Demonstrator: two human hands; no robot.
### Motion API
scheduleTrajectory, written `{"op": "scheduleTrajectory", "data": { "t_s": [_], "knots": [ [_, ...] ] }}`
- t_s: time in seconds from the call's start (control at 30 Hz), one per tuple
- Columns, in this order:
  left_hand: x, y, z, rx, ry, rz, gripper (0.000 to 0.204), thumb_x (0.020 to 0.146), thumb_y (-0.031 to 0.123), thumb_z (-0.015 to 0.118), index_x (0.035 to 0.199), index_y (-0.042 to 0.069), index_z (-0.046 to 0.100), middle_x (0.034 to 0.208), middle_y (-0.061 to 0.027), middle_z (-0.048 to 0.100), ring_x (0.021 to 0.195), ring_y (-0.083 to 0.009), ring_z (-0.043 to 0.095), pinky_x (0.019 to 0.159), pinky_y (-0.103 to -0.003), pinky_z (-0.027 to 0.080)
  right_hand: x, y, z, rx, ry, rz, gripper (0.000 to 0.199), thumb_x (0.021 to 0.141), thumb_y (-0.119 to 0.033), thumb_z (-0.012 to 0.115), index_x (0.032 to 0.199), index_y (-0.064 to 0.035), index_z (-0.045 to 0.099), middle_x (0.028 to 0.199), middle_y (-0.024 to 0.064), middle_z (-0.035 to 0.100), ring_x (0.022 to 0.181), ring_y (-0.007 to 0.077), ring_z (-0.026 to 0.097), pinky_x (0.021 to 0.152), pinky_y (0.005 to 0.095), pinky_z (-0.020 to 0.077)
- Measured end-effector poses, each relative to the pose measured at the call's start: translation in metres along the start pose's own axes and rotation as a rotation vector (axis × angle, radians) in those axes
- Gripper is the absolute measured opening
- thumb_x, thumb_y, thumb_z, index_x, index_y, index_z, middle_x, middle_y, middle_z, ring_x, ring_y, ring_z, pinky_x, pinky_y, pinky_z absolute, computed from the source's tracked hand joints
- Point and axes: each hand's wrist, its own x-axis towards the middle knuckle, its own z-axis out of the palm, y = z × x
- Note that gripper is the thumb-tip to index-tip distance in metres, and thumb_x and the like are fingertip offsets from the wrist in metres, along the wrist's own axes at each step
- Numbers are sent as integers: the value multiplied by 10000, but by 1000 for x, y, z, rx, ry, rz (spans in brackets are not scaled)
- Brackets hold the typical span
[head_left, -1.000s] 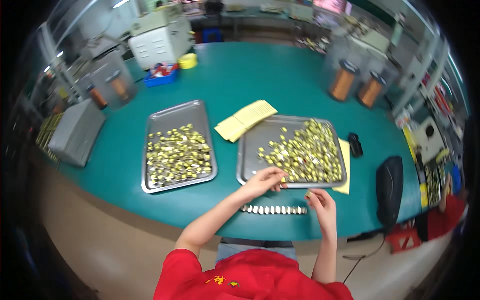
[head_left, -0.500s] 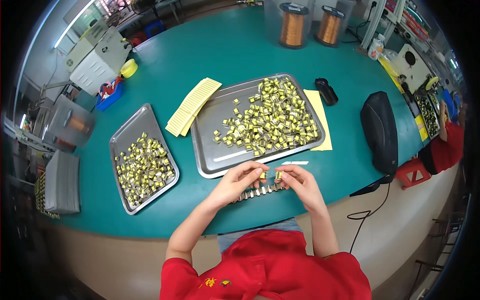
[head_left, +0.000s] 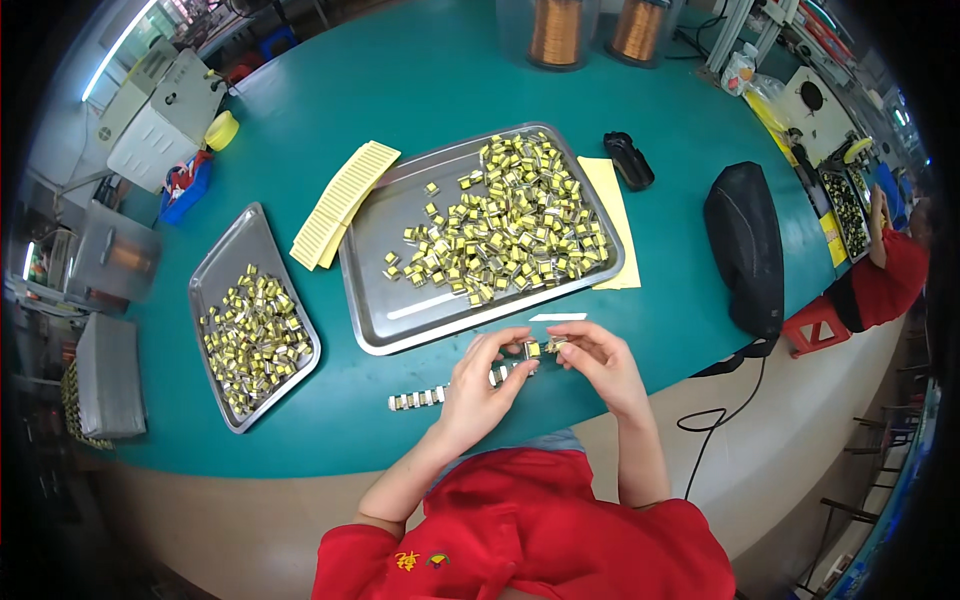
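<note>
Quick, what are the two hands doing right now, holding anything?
Left hand: fingers closed on a small yellow-taped component.
Right hand: fingers pinched on another small component, too small to tell more.

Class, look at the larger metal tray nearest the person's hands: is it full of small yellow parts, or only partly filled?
Partly filled. The large metal tray holds small yellow parts heaped toward its far right, while its near left floor lies bare.

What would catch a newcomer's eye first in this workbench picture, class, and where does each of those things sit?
First, the big metal tray at the middle of the teal table, heaped with small yellow components. Just below it, the left hand and right hand meet over a small yellow part, above a short row of parts along the table edge. A smaller tray of the same pieces lies to the left, and two copper wire spools stand at the far edge.
</note>
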Motion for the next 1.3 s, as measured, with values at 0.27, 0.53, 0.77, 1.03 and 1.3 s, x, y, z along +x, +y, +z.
{"op": "scheduleTrajectory", "data": {
  "t_s": [0.27, 0.53, 0.77, 1.03, 1.3],
  "knots": [
    [-5, -5, 14, 227, 29, 137, 278, 825, 93, 744, 1092, 80, 672, 1068, -60, 677, 1074, -247, 599, 933, -369, 390, -7, 8, -18, 148, -20, 5, 292, 862, 70, 669, 1152, 49, 645, 1046, 86, 663, 970, 142, 631, 819, 274, 514],
    [-15, -13, 32, 418, 89, 235, 301, 833, 86, 728, 1126, 91, 662, 1070, -44, 663, 1112, -226, 581, 954, -411, 345, -8, -3, -11, -654, -6, -71, 371, 816, 57, 694, 1176, -19, 649, 1056, 91, 645, 873, 148, 616, 751, 288, 529],
    [-17, -25, 38, 527, 71, 296, 353, 782, 63, 729, 1125, 64, 645, 1063, -40, 616, 1088, -245, 564, 944, -443, 361, -10, 1, 0, -832, -7, -220, 400, 806, 41, 698, 1194, -35, 633, 1018, 93, 641, 808, 197, 610, 717, 301, 530],
    [-15, -31, 35, 467, 8, 269, 396, 779, 66, 724, 1158, 55, 609, 1068, -74, 603, 1096, -268, 550, 946, -434, 376, -1, 9, 1, -845, -39, -239, 377, 824, 23, 692, 1192, -35, 630, 1021, 98, 634, 802, 204, 613, 718, 316, 537],
    [-15, -22, 23, 482, -87, 167, 359, 789, 90, 710, 1134, 49, 621, 1063, -108, 585, 1064, -302, 531, 921, -432, 385, -4, 16, -11, -868, -86, -321, 337, 823, -46, 725, 1150, -34, 644, 1069, 130, 608, 942, 288, 639, 806, 354, 526]
  ]
}}
